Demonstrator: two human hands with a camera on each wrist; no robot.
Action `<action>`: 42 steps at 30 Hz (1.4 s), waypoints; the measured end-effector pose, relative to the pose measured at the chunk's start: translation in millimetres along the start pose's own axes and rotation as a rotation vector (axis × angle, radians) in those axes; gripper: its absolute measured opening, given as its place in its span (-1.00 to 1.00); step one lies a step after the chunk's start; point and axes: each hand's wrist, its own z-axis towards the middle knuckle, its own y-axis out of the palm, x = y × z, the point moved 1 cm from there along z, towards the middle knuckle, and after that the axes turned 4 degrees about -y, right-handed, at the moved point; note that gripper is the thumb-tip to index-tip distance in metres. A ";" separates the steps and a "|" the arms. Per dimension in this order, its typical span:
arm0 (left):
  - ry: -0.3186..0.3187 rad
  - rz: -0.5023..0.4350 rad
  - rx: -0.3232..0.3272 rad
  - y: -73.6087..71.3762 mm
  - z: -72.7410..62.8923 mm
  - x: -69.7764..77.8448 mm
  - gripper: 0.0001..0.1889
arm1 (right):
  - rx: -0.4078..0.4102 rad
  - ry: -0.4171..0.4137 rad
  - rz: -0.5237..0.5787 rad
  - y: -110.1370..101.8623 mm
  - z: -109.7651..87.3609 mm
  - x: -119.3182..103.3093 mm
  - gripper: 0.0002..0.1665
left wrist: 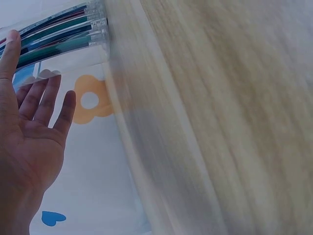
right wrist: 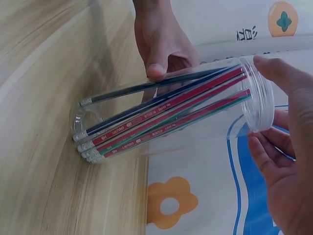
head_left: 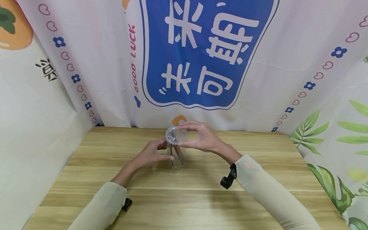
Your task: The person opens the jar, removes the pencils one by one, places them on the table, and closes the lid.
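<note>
A clear plastic jar (head_left: 177, 158) stands upright on the table, with several red, green and dark-blue pencils (right wrist: 161, 115) leaning inside it. My left hand (head_left: 152, 153) holds the jar from the left, its thumb on the near side and its fingers around the far side. Up at the top, my right hand (head_left: 202, 137) grips the clear round lid (right wrist: 261, 95) by its rim, thumb on one edge and fingers on the opposite one. The lid sits over the jar's mouth. In the left wrist view, the left palm (left wrist: 36, 147) faces the camera beside the pencils.
The wooden table (head_left: 174, 209) ends at a hanging printed cloth (head_left: 112, 75) close behind the jar. More patterned cloth (head_left: 347, 134) hangs along the right side. Dark straps (head_left: 228, 177) circle both wrists over pale sleeves.
</note>
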 end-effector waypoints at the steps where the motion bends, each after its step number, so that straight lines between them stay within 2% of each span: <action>1: -0.002 -0.003 0.001 0.1 0.0 0.0 -0.15 | 0.004 0.003 -0.007 0.5 0.6 -1.0 -0.32; 7: 0.013 -0.006 0.005 0.7 0.2 -2.1 -0.18 | 0.014 0.008 -0.008 2.0 2.8 -2.6 -0.35; 11: 0.016 -0.016 0.002 0.6 0.2 -2.5 -0.18 | 0.004 0.011 0.034 1.3 3.8 0.5 -0.36; 18: 0.010 -0.025 -0.017 0.1 -0.8 0.4 -0.17 | -0.048 0.043 0.148 -0.4 4.4 7.2 -0.35; 24: 0.019 -0.026 -0.009 -0.3 -1.1 0.9 -0.19 | -0.094 0.033 0.236 -2.5 6.8 11.1 -0.35; 34: 0.008 -0.030 -0.021 1.0 -0.7 1.3 -0.19 | -0.211 0.040 0.389 -7.3 11.6 20.6 -0.32; 42: -0.001 -0.012 -0.019 -0.2 -1.4 2.1 -0.17 | -0.237 0.046 0.400 -7.8 12.9 21.4 -0.31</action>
